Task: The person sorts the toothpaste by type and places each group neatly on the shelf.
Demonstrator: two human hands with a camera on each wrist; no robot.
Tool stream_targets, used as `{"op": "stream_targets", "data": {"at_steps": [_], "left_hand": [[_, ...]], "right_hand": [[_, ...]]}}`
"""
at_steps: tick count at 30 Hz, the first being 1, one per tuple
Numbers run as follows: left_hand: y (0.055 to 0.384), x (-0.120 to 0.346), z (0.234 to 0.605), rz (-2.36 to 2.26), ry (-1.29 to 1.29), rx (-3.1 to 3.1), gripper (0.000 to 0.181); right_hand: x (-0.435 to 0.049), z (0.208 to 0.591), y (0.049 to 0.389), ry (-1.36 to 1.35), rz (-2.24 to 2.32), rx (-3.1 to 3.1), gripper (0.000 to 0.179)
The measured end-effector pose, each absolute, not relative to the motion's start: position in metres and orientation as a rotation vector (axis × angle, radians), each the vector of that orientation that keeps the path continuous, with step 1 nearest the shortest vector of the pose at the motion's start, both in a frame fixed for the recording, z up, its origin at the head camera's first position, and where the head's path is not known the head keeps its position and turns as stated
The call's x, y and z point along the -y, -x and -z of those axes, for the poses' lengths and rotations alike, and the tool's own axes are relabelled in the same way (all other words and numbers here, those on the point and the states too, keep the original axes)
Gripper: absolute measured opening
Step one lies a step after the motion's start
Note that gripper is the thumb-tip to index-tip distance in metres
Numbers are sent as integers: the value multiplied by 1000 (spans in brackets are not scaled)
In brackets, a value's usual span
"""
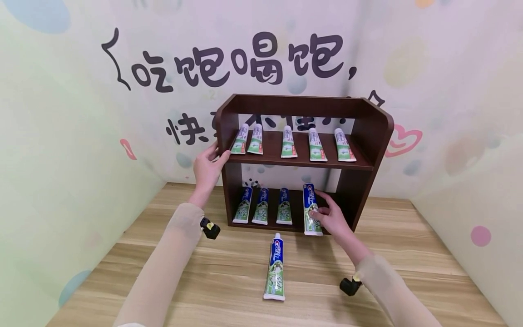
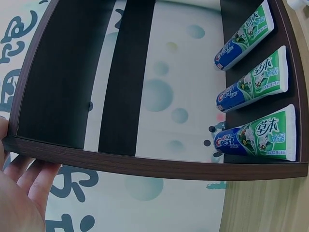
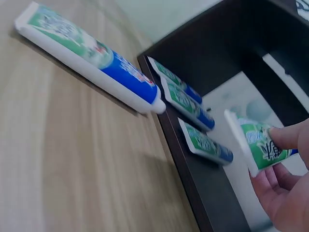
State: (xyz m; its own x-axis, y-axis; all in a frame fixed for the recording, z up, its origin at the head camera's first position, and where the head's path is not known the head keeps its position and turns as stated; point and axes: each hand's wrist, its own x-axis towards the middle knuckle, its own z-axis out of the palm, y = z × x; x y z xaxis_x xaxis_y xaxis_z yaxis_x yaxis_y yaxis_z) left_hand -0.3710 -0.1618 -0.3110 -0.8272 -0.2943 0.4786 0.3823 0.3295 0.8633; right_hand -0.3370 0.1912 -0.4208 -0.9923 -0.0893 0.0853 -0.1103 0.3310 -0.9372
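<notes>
My right hand [image 1: 332, 219] grips a blue and green toothpaste tube [image 1: 311, 209] at the lower shelf's front, cap end pointing inward. In the right wrist view, thumb and fingers pinch the held tube [image 3: 260, 145] from both sides. My left hand [image 1: 208, 169] holds the left side panel of the dark brown two-tier rack [image 1: 302, 162], near the upper shelf's edge; its fingers [image 2: 38, 181] reach behind the panel in the left wrist view. To the left of the held tube, three like tubes [image 1: 261, 206] lie in a row on the lower shelf. Another such tube [image 1: 275, 268] lies on the table before the rack.
Several white and green toothpaste tubes [image 1: 289, 143] stand leaning back along the upper shelf. The rack sits toward the back of the wooden table [image 1: 220, 272], with a printed wall [image 1: 171, 27] behind it and walls at both sides.
</notes>
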Motion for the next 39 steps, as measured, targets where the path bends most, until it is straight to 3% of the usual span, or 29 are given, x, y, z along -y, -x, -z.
{"op": "stream_targets", "data": {"at_steps": [7,15,27,39], "left_hand": [[372,162,312,1540,73,2024,52],[372,162,313,1530,77,2024,52],[374,162,312,1513,83,2020,52],[374,162,313,1515,82,2019,52]], "right_hand": [[-198,427,364,-229,-1774,2519,60],[-203,439,387,-223,-1845,2518,63],[-206,455,407,-265,-1929,2564,74],[-208,473,412,-311,-1736,2629,69]]}}
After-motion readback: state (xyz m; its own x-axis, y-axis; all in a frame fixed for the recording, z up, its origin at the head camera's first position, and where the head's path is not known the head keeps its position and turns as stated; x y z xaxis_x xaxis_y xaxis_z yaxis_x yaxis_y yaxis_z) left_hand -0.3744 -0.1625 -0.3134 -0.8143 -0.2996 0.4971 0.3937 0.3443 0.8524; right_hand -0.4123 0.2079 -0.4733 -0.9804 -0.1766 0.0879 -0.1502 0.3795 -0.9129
